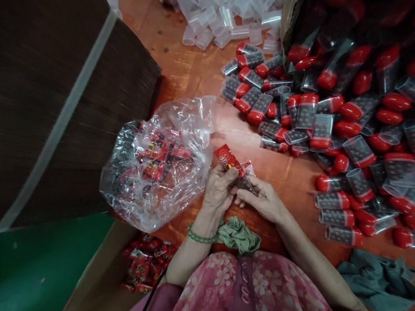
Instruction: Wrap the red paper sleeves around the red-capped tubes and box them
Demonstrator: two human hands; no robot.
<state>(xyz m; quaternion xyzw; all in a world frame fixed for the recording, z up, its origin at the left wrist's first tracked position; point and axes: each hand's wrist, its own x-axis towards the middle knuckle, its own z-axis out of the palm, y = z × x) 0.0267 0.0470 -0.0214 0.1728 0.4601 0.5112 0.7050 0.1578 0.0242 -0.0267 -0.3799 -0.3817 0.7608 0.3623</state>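
In front of my body, a small red printed packet (pixel 229 156) is pinched by my left hand (pixel 219 189), thumb on top. Its lower end looks dark and glossy; whether that is part of the packet or a separate piece, I cannot tell. My right hand (pixel 264 200) closes its fingertips on this lower end. A small white-and-red piece (pixel 249 167) shows just behind the fingers. Left of my hands lies a crumpled clear plastic bag (pixel 184 193) holding red and black printed packets (pixel 157 155).
Many clear tubes with red caps and dark contents (pixel 306 112) are heaped at right on the orange tabletop (pixel 190 73). Clear empty sleeves (pixel 222 25) lie at the back. A dark strapped stack (pixel 51 83) stands left. Below is a box of red packets (pixel 146 263). Two cloths (pixel 239 235) lie nearby.
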